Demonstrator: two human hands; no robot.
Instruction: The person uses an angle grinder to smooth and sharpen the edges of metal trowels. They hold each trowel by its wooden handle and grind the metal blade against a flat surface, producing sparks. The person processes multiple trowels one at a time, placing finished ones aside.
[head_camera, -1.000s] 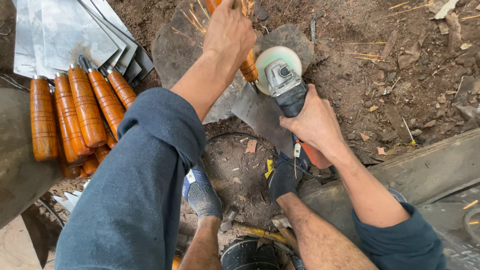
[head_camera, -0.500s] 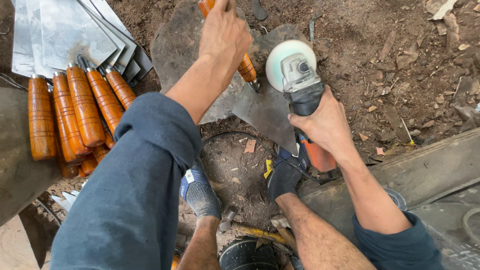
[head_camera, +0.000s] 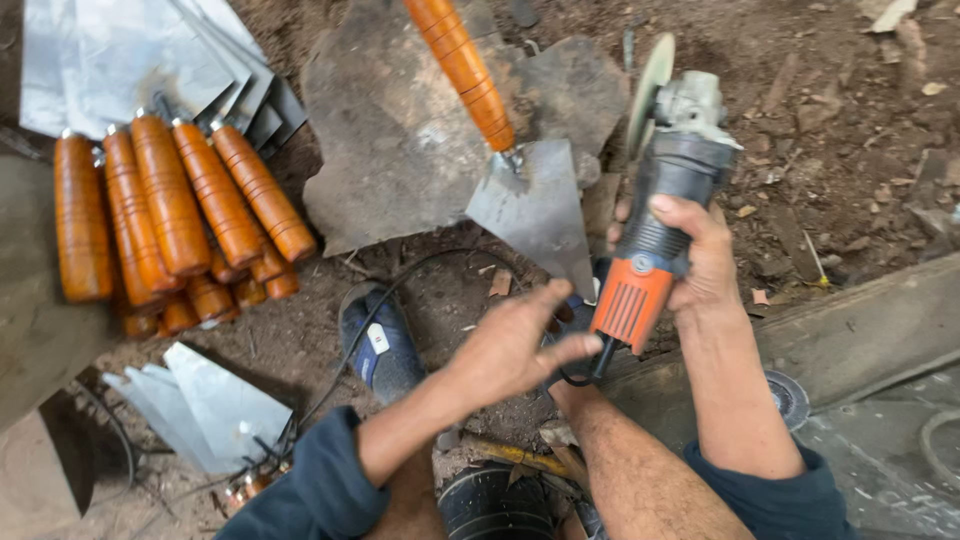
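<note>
My right hand (head_camera: 703, 255) grips the grey body of an angle grinder (head_camera: 664, 175) with an orange rear end; its disc (head_camera: 650, 85) stands on edge, lifted off the work. My left hand (head_camera: 515, 345) is below it with fingers spread, holding nothing, its fingertips at the grinder's orange rear, where the cord comes out. A trowel lies on a flat stone slab (head_camera: 390, 150) in front of me, its orange wooden handle (head_camera: 460, 60) pointing away and its grey triangular blade (head_camera: 537, 207) toward me. Neither hand touches the trowel.
A pile of trowels with orange wooden handles (head_camera: 180, 210) lies at the left on grey metal blades (head_camera: 120, 60). More cut blades (head_camera: 210, 410) sit lower left. My blue shoe (head_camera: 380, 345), a black cable (head_camera: 400, 285), a wooden plank (head_camera: 870, 330) and a black bucket (head_camera: 490, 505) surround me.
My left hand let go of the trowel handle and dropped down to the grinder's rear. The grinder came off the blade and tilted, with its disc now on edge.
</note>
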